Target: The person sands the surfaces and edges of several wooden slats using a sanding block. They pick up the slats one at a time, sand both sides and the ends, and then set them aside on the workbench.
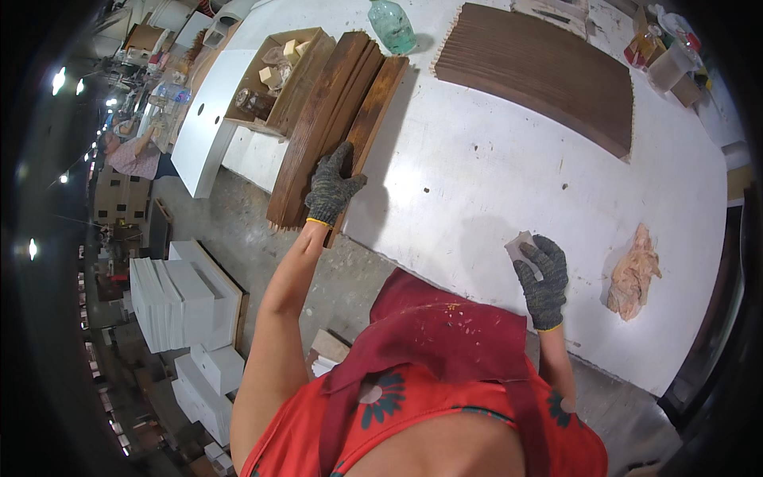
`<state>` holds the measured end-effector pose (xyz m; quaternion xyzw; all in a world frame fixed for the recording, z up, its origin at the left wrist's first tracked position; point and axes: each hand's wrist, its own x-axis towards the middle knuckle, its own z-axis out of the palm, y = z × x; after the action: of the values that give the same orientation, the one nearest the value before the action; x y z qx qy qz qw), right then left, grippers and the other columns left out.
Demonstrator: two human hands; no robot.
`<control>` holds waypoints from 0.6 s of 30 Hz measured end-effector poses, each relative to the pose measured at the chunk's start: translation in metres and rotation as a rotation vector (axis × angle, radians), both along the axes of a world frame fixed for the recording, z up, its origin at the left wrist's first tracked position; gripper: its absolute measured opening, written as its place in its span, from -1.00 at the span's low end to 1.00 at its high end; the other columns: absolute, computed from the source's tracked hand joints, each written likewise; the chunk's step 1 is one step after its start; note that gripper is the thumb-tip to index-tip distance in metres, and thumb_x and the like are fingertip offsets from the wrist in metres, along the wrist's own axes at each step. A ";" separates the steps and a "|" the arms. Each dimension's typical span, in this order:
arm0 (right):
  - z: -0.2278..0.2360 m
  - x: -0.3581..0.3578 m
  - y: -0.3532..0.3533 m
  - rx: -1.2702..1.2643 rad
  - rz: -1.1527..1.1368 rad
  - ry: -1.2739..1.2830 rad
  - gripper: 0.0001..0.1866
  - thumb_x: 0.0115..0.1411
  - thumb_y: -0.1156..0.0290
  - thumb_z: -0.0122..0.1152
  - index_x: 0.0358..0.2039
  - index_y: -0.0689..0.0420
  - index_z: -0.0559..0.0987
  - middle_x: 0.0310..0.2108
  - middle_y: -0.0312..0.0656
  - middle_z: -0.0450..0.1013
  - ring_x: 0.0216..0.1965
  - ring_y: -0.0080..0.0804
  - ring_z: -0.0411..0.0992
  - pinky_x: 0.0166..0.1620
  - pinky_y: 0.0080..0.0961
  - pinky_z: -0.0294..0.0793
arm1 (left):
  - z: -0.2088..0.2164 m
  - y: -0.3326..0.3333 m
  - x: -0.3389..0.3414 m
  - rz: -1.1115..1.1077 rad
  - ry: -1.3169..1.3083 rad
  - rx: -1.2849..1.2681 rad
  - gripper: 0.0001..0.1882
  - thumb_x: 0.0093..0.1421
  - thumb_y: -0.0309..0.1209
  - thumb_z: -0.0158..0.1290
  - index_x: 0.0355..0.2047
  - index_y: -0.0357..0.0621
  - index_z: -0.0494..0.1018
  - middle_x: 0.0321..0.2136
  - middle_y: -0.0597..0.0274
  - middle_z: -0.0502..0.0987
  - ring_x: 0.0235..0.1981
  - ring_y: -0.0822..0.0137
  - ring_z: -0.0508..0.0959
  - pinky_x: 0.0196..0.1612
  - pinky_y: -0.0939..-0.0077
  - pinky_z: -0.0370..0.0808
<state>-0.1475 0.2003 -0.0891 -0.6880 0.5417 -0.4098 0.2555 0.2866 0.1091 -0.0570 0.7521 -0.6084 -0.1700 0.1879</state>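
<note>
My left hand (332, 189), in a dark grey knitted glove, grips a narrow brown wooden strip (380, 102), its thumb at the strip's right edge. Left of that strip, side by side, lie several other long dark brown wooden strips (324, 107); their near ends overhang the table edge. Farther right, my right hand (545, 278) wears a matching glove. Between its thumb and fingers is a small, flat, pale grey pad (520, 246), held just above or on the white table; its exact kind is unclear.
A crumpled beige cloth (633, 274) lies right of my right hand. Wide brown boards (540, 71) rest at the back, near a greenish plastic bottle (392, 28). A wooden box (306, 79) of small blocks stands at left. White panels (179, 298) are stacked on the floor; another person (135, 155) is far left.
</note>
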 end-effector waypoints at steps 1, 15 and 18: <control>0.000 -0.001 -0.002 -0.011 0.012 0.010 -0.59 -0.11 0.53 0.40 -0.17 0.01 0.63 -0.06 -0.09 0.42 -0.03 -0.14 0.38 0.03 -0.28 0.40 | -0.006 -0.001 0.002 0.015 -0.048 -0.027 -0.17 -0.15 -0.25 0.34 0.18 -0.03 0.30 0.03 -0.13 0.40 0.05 -0.06 0.41 0.13 0.17 0.35; -0.014 -0.085 -0.089 0.225 -0.309 -0.491 -0.50 0.28 0.28 0.05 0.14 0.34 0.36 0.07 -0.11 0.38 0.06 -0.37 0.34 0.14 -0.45 0.28 | -0.052 0.000 0.004 -0.093 -0.379 -0.477 -0.52 -0.05 -0.68 -0.04 -0.06 -0.15 0.50 -0.07 -0.04 0.44 0.00 -0.02 0.38 0.11 0.20 0.31; -0.039 -0.133 -0.160 0.133 -0.325 -1.321 -0.52 0.22 0.29 0.17 0.09 0.24 0.39 -0.04 -0.20 0.40 -0.04 -0.36 0.34 0.01 -0.39 0.35 | -0.040 0.001 -0.018 -0.056 -0.353 -0.474 -0.50 -0.05 -0.65 0.08 -0.02 -0.09 0.50 -0.04 -0.03 0.44 0.00 -0.01 0.41 0.08 0.15 0.35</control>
<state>-0.2802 0.0404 -0.1281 -0.1862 0.3925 -0.7426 0.5097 0.2688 0.1104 -0.0971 0.6880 -0.6751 0.1050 0.2447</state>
